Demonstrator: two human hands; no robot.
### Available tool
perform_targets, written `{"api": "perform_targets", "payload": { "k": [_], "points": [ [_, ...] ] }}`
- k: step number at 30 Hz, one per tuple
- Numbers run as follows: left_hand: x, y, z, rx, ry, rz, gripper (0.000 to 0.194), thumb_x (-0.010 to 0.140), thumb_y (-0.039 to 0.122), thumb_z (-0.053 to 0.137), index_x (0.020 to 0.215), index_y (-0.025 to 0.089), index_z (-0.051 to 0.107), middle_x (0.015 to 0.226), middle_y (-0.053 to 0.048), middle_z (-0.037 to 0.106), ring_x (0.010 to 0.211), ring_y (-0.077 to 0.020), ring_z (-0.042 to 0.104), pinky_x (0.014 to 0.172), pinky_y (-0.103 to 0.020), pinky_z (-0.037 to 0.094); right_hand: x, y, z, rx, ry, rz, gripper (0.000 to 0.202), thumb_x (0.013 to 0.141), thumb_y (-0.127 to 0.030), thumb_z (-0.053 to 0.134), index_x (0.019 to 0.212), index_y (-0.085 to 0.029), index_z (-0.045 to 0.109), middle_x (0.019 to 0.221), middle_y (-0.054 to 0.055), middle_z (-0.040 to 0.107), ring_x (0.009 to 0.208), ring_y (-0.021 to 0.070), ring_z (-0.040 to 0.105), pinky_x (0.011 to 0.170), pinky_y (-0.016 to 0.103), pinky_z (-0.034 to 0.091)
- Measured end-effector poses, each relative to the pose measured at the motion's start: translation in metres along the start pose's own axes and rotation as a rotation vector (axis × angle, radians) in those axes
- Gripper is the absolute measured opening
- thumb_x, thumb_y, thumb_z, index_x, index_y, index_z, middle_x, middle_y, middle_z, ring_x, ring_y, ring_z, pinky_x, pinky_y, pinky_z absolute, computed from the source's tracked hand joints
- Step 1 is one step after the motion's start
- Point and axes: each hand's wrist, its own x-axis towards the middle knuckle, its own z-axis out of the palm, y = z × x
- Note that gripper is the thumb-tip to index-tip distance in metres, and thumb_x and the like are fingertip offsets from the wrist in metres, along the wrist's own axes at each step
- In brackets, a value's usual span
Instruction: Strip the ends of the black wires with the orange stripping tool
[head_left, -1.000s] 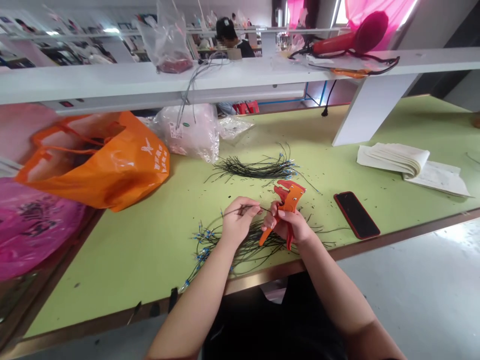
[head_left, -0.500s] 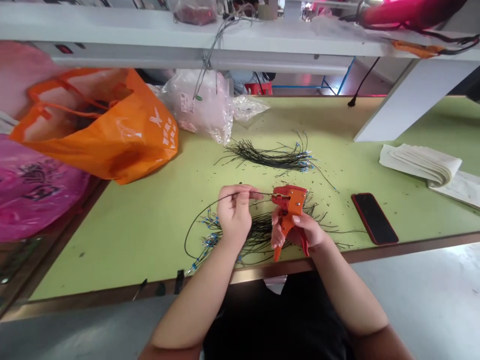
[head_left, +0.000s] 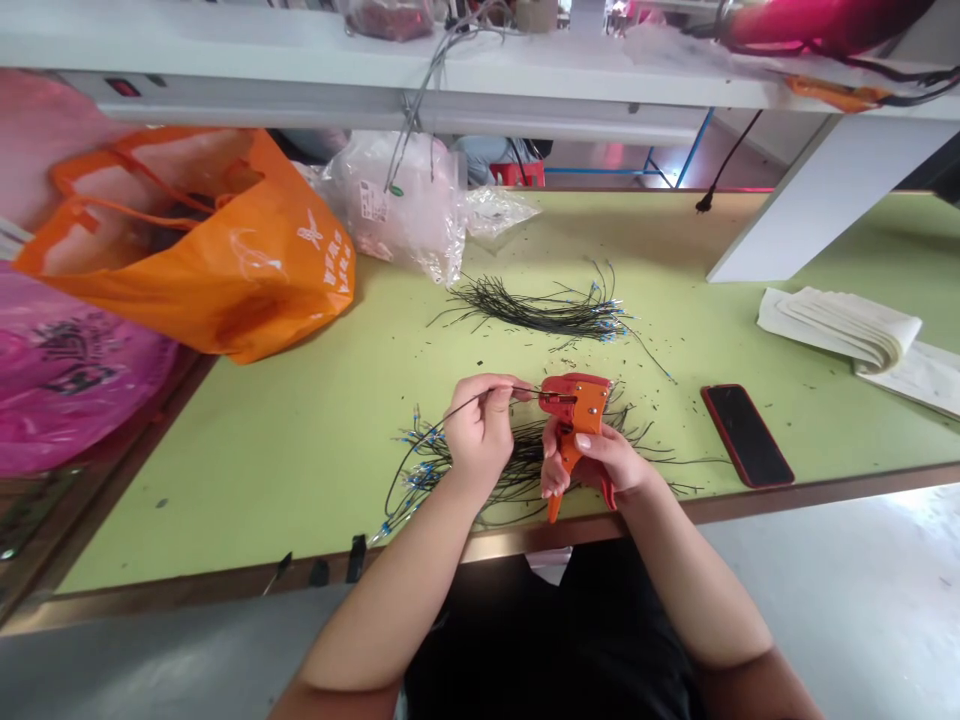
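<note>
My left hand (head_left: 480, 425) is closed in a pinch on a thin black wire (head_left: 411, 452), which loops down to the left. The wire's other end reaches into the jaws of an orange-and-red wire stripper (head_left: 583, 400). My right hand (head_left: 604, 455) is wrapped round the stripper's handles, which stand apart. Beneath both hands lies a bundle of black wires (head_left: 525, 460) with blue-tipped ends toward the left, partly hidden by the hands. Farther back rests a second bundle of black wires (head_left: 532, 308), its blue tips pointing right.
An orange bag (head_left: 247, 260) and a pink bag (head_left: 82, 370) occupy the left side. Behind are clear plastic bags (head_left: 409, 205). To the right lie a phone (head_left: 748, 436) and folded white paper (head_left: 840, 325). A white shelf (head_left: 300, 60) spans above, with an upright panel (head_left: 832, 200).
My left hand has moved slightly right, closer to the stripper, and the wire now reaches farther into the jaws. My right hand keeps its hold on the stripper.
</note>
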Motion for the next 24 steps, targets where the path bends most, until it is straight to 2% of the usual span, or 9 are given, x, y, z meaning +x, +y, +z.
{"api": "perform_targets", "payload": {
  "k": [6,12,16,19,22,24],
  "points": [
    [0.001,0.0,0.001,0.003,-0.005,0.024,0.019,0.101,0.037,0.059,0.094,0.02,0.062,0.081,-0.002,0.074,0.065,-0.0141,0.074,0.061,-0.026,0.059,0.0,0.002,0.0,-0.06,0.069,-0.01,0.041,0.09,-0.053,0.074,0.097,-0.014,0.066,0.059,-0.002,0.063,0.055,0.0156,0.063,0.062,0.031,0.059],
    [0.001,-0.002,0.001,-0.028,-0.017,0.067,0.012,0.102,0.027,0.058,0.096,0.019,0.063,0.081,-0.001,0.074,0.066,-0.0123,0.074,0.063,-0.023,0.06,0.002,0.007,-0.003,-0.096,0.059,-0.054,0.042,0.091,-0.053,0.074,0.099,-0.013,0.064,0.055,-0.004,0.06,0.045,0.0119,0.056,0.053,0.027,0.057],
    [0.002,-0.001,0.001,-0.038,-0.02,0.045,0.015,0.102,0.031,0.059,0.094,0.018,0.063,0.079,-0.002,0.074,0.066,-0.0125,0.074,0.064,-0.023,0.06,0.003,0.01,-0.002,-0.096,0.1,-0.048,0.046,0.086,-0.058,0.077,0.093,-0.015,0.061,0.05,-0.007,0.054,0.04,0.0091,0.047,0.047,0.024,0.052],
    [0.004,0.0,0.003,-0.066,0.001,-0.047,0.025,0.099,0.041,0.063,0.09,0.018,0.062,0.076,-0.002,0.074,0.063,-0.0129,0.073,0.062,-0.024,0.059,0.004,0.013,-0.001,-0.106,0.123,-0.061,0.049,0.083,-0.06,0.079,0.092,-0.016,0.06,0.05,-0.008,0.054,0.04,0.009,0.048,0.047,0.023,0.052],
    [0.004,-0.002,0.006,-0.159,0.019,-0.234,0.033,0.094,0.05,0.069,0.09,0.018,0.06,0.074,-0.002,0.074,0.064,-0.0133,0.072,0.063,-0.024,0.059,0.005,0.015,-0.001,-0.126,0.136,-0.073,0.049,0.084,-0.06,0.078,0.093,-0.016,0.06,0.05,-0.007,0.055,0.04,0.0096,0.05,0.048,0.024,0.053],
    [0.002,-0.004,0.007,-0.253,-0.012,-0.371,0.041,0.089,0.059,0.071,0.091,0.018,0.062,0.077,-0.004,0.075,0.069,-0.0154,0.074,0.066,-0.026,0.06,0.006,0.016,-0.002,-0.14,0.14,-0.08,0.048,0.084,-0.06,0.078,0.09,-0.016,0.06,0.05,-0.007,0.056,0.041,0.0101,0.051,0.048,0.024,0.054]
  ]
}}
